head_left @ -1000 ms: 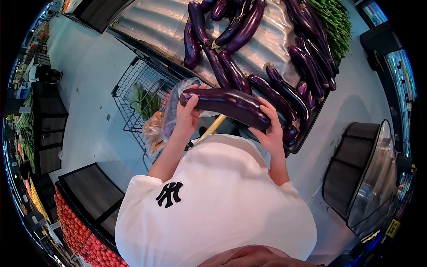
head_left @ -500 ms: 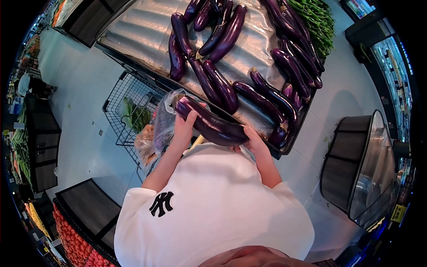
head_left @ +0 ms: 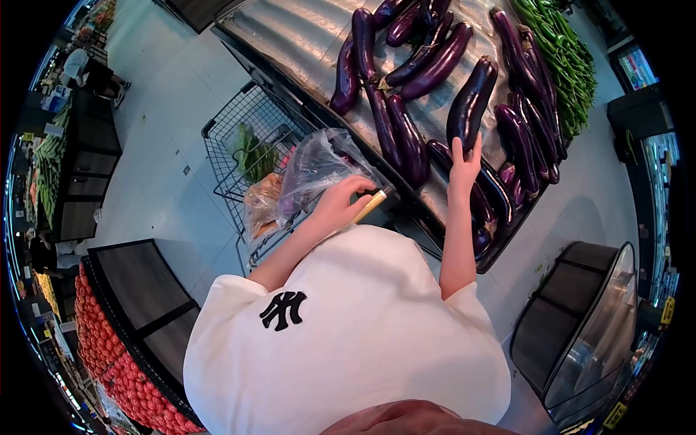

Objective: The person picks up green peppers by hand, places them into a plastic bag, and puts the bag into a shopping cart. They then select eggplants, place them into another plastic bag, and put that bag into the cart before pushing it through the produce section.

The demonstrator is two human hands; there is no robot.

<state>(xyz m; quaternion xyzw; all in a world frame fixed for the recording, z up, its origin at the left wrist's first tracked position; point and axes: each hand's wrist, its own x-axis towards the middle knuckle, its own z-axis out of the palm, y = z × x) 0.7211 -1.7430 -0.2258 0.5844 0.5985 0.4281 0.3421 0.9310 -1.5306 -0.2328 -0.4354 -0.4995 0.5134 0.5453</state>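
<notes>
My right hand [head_left: 465,168] is stretched out over the display and holds a large, glossy dark eggplant [head_left: 472,105] by its lower end. Below and around it, several more eggplants [head_left: 408,141] lie on the metal-look tray [head_left: 304,40]. My left hand [head_left: 343,203] has curled fingers beside the cart's yellow handle [head_left: 370,207], next to a clear plastic bag [head_left: 313,170]. Whether these fingers grip the bag or the handle is hard to see. Something dark purple shows through the bag.
A wire shopping cart [head_left: 225,138] stands left of the display, with leafy greens [head_left: 254,154] and a bagged brown item [head_left: 262,201] in it. Green peppers or beans [head_left: 558,65] are heaped at the far right. Red produce [head_left: 123,370] fills a bin at lower left.
Both hands held the eggplant close to my body before. My left hand has let go and moved to the cart handle; my right hand has carried the eggplant out over the display.
</notes>
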